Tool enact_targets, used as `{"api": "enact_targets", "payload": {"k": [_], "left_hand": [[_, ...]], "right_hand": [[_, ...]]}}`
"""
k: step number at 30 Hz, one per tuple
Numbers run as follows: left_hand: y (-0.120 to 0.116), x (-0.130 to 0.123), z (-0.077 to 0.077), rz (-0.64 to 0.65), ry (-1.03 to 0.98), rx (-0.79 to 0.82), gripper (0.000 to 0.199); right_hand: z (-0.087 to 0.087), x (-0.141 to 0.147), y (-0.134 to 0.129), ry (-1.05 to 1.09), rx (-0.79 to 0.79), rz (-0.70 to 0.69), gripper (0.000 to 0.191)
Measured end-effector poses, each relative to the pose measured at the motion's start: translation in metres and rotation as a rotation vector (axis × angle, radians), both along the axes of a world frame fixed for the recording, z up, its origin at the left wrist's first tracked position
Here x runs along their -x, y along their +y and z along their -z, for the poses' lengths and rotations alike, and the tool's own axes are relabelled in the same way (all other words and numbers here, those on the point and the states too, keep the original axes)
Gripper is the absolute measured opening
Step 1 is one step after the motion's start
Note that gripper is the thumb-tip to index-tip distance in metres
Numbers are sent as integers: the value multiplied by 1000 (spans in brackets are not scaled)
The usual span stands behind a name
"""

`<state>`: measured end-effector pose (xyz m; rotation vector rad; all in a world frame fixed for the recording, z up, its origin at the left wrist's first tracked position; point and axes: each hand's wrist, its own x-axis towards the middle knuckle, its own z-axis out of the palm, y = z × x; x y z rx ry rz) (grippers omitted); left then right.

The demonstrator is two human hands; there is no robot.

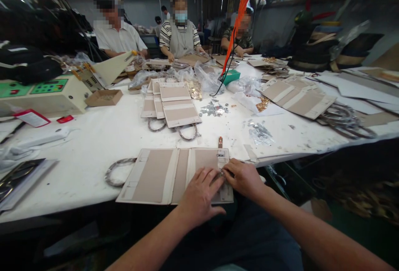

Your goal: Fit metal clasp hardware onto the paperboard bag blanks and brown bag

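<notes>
A beige bag panel (152, 175) with a fold down its middle lies flat at the table's front edge, a looped handle (116, 173) sticking out on its left. My left hand (201, 192) rests on the panel's right half, fingers stretched out and thumb apart. Just beside it, my right hand (241, 175) pinches at the panel's right strip. What sits between those fingertips is too small and covered to name. A small metal plate (221, 153) lies on the strip above them, and a narrow brown-and-metal piece (220, 142) lies past the panel's top edge.
More bag panels (179, 111) are stacked ahead, with others (299, 96) to the right. Loose metal plates (215, 108) and gold pieces (262, 104) lie in piles. A machine (43, 96) and a cardboard tray (104, 97) stand left. Co-workers (181, 34) sit across the table.
</notes>
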<state>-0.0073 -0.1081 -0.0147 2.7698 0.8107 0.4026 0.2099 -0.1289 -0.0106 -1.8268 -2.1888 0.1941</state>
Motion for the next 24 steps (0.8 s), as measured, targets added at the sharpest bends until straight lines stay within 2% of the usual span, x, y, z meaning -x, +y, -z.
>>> {"api": "enact_targets", "payload": {"k": [2, 5, 12, 19, 24], "left_hand": [[-7, 5, 3, 18, 85, -27, 83], [-6, 6, 1, 13, 157, -49, 68], [6, 1, -12, 40, 202, -6, 81], [9, -4, -20, 49, 193, 2, 77], [8, -5, -20, 54, 214, -24, 75]], "right_hand": [[1, 0, -1, -22, -12, -20, 19], [0, 0, 1, -62, -20, -41, 19], [-9, -2, 13, -77, 50, -39, 15], [-16, -8, 27, 32, 147, -25, 13], [-12, -11, 25, 85, 159, -28, 15]]}}
